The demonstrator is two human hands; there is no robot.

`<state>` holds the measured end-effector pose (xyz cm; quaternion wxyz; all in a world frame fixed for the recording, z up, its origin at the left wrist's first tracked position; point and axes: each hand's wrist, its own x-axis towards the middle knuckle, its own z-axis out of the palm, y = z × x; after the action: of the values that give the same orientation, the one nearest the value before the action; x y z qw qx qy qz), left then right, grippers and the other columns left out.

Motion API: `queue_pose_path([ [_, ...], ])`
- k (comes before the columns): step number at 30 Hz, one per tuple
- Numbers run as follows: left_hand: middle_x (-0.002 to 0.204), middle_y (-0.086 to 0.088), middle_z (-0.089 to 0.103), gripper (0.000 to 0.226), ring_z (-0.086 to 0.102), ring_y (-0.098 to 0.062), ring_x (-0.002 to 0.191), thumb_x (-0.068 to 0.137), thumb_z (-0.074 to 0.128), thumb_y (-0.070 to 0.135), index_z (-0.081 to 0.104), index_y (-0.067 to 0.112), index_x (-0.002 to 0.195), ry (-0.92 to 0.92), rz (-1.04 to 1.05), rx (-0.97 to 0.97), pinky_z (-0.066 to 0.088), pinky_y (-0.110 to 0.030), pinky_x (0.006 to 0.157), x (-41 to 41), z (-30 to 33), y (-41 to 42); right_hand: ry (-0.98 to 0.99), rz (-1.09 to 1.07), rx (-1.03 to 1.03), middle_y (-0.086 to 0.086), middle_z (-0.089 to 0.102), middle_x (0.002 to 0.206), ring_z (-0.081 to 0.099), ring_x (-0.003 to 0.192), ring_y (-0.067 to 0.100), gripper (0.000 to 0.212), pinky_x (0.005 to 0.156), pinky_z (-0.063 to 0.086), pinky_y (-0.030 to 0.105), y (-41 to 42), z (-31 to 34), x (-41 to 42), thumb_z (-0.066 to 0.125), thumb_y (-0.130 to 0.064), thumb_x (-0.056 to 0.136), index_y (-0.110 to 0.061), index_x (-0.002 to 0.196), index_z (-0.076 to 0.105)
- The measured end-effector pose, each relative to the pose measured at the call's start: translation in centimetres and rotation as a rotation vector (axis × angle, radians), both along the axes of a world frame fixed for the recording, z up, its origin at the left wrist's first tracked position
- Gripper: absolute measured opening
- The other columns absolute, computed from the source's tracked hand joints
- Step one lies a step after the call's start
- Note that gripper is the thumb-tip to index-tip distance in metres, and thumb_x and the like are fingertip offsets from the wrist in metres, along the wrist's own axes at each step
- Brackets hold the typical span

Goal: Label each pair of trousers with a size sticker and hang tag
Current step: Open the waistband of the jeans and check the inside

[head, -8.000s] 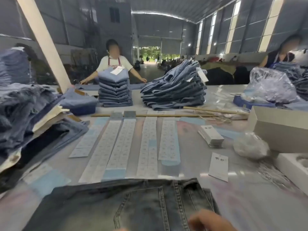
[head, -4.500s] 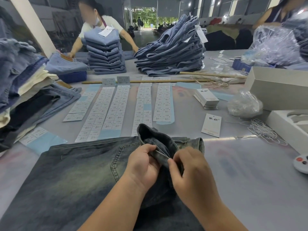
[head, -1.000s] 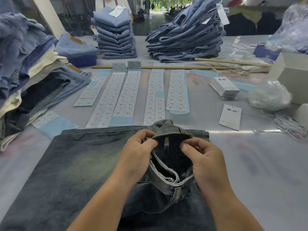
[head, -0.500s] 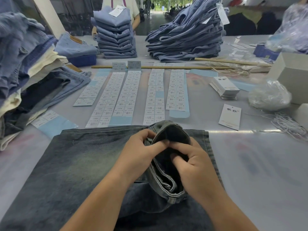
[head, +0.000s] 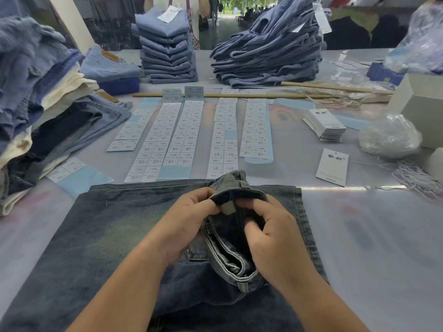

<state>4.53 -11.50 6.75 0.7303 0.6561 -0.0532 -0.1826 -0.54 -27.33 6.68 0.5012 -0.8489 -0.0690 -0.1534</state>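
A pair of dark washed jeans (head: pixel 100 236) lies flat in front of me, its waistband (head: pixel 237 185) folded up and turned open. My left hand (head: pixel 187 221) pinches the waistband's left side. My right hand (head: pixel 275 233) holds the right side, fingers curled into the opening. A small pale sewn-in label (head: pixel 228 207) shows between my fingertips. Several strips of size stickers (head: pixel 177 137) lie in rows just beyond the jeans. A single white hang tag (head: pixel 332 167) lies to the right, with a stack of hang tags (head: pixel 324 124) behind it.
Folded jeans stand in piles at the back (head: pixel 167 46) (head: pixel 268 51) and a loose heap fills the left edge (head: pixel 36 104). A clear bag (head: pixel 389 136), white strings (head: pixel 417 178) and white boxes (head: pixel 422 104) sit at the right. A wooden stick (head: pixel 227 95) lies across the table.
My hands have drawn the waistband open again and the small pale label has come into sight between my fingertips. The jeans and table items have not moved.
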Motion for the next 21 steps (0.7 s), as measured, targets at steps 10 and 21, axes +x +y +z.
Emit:
queue_pose_path([
  [10, 0.086, -0.011, 0.066, 0.021, 0.063, -0.021, 0.08, 0.074, 0.059, 0.014, 0.07, 0.011, 0.092, -0.027, -0.037, 0.002, 0.054, -0.033, 0.073, 0.0, -0.4, 0.2, 0.067, -0.084, 0.012, -0.019, 0.067, 0.092, 0.062, 0.091, -0.002, 0.017, 0.08, 0.049, 0.012, 0.1, -0.2, 0.8, 0.071, -0.019, 0.084, -0.033, 0.092, 0.076],
  [21, 0.08, -0.009, 0.069, 0.019, 0.063, -0.024, 0.073, 0.072, 0.058, 0.025, 0.071, 0.023, 0.085, -0.066, 0.039, 0.193, 0.05, -0.048, 0.076, -0.1, 0.4, -1.6, 0.288, -0.122, 0.545, 0.002, 0.076, 0.073, 0.072, 0.07, 0.016, 0.028, 0.061, 0.054, 0.024, -0.9, -0.5, 1.1, 0.069, 0.001, 0.079, -0.025, 0.076, 0.077],
])
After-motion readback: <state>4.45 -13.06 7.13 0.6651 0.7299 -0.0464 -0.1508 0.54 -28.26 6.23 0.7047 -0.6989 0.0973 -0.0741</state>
